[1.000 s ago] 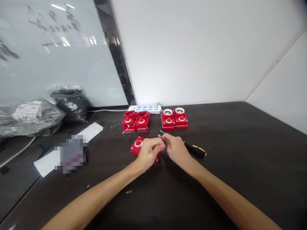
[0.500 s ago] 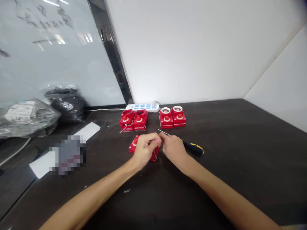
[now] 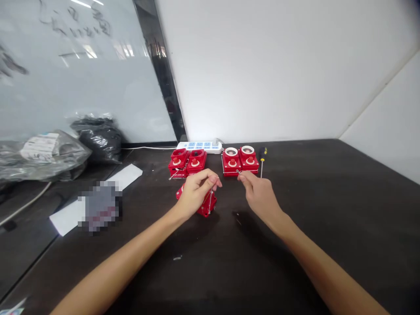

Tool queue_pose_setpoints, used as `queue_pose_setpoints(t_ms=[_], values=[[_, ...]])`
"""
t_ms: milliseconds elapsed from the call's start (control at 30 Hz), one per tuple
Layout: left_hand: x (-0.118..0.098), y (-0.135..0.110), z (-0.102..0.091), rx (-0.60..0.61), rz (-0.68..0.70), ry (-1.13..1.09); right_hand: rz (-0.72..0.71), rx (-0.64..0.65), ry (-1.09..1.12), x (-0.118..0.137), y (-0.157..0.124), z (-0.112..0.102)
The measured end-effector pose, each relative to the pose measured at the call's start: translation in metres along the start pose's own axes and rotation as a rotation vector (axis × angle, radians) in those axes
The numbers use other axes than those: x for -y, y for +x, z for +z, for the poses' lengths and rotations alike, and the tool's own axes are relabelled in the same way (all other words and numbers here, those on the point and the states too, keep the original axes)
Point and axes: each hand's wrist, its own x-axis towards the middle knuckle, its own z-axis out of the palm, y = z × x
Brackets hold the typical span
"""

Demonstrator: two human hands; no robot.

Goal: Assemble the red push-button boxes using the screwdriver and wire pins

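My left hand (image 3: pixel 197 192) is closed over a red push-button alarm box (image 3: pixel 207 208), hiding most of it. Its thumb and forefinger pinch what looks like a thin pale wire (image 3: pixel 210 202) that runs up the side of the box. To the right, my right hand (image 3: pixel 259 190) is raised off the table with its fingers closed. A screwdriver (image 3: pixel 262 162) with a black and yellow handle sticks up from behind that hand, its shaft end hidden by it. A small silvery piece (image 3: pixel 238 171) shows at the right fingertips; its kind is unclear.
Two red alarm boxes (image 3: pixel 197 164) stand at the back left and two with white rings (image 3: pixel 231 164) at the back right. Behind them lies a white power strip (image 3: pixel 200 147). Plastic bags (image 3: pixel 98 140), white paper (image 3: pixel 131 175) and a blurred-out item (image 3: pixel 101 208) are at left.
My right hand has moved right, away from my left hand. The screwdriver has swung round from pointing left to having its handle upward. My left hand stays over the box.
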Motion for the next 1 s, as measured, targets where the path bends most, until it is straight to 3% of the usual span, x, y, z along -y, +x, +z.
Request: queue_pose_setpoints(t_ms=[167, 333, 533, 600, 800, 1000], values=[[0.004, 0.003, -0.009, 0.144, -0.009, 0.251, 0.066, 0.112, 0.007, -0.003, -0.003, 0.011], [-0.002, 0.013, -0.035, 0.343, 0.082, 0.509, 0.143, 0.239, 0.036, 0.000, -0.010, 0.021], [0.002, 0.019, -0.069, 0.658, 0.014, 0.633, 0.198, 0.265, 0.067, -0.006, -0.012, 0.033], [0.008, 0.017, -0.074, 0.707, -0.013, 0.674, 0.196, 0.270, 0.007, -0.009, -0.010, 0.035], [0.020, 0.011, -0.065, 0.696, 0.026, 0.754, 0.200, 0.327, -0.306, -0.008, -0.003, 0.045], [0.017, 0.002, -0.034, 0.542, 0.036, 0.942, 0.181, 0.357, -0.376, -0.007, 0.002, 0.045]])
